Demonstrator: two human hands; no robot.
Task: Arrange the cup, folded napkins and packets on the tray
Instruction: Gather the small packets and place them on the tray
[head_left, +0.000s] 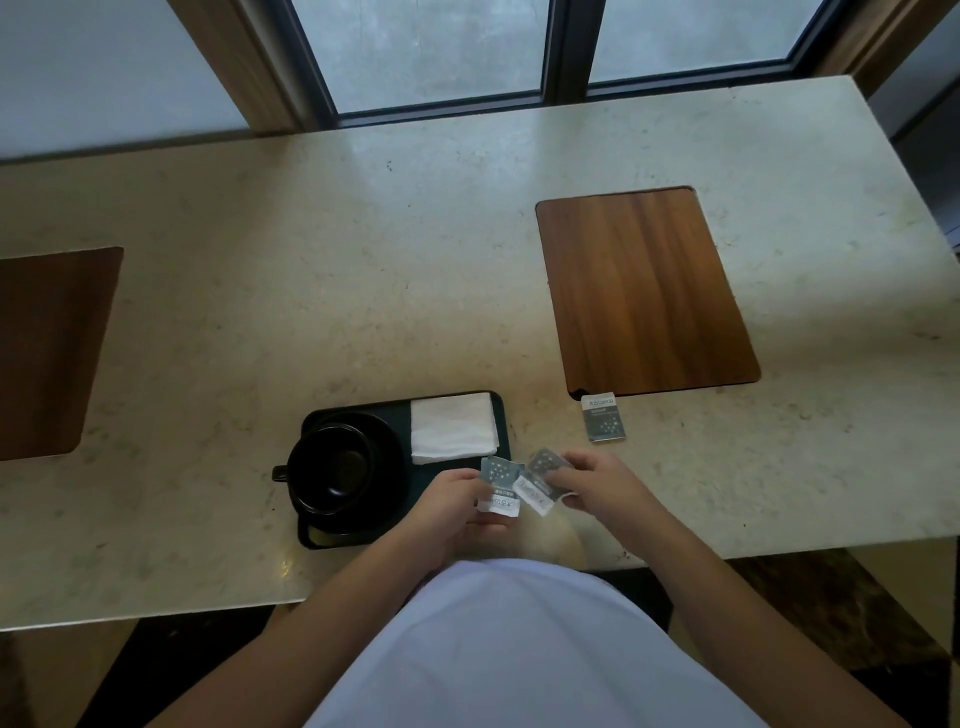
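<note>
A black tray (500, 410) lies near the table's front edge. On its left part a black cup (332, 467) stands on a black saucer, handle pointing left. Folded white napkins (452, 426) lie on the tray's far right part. My left hand (449, 501) pinches a grey and white packet (500, 484) over the tray's right edge. My right hand (605, 480) holds a second packet (540, 480) just beside it. A third packet (602, 417) lies flat on the table, right of the tray.
The stone table (363, 260) has a wooden inlay panel (644, 291) at the right and another (47, 348) at the left edge. A window frame (566, 52) runs along the far side. The table's front edge is close to my body.
</note>
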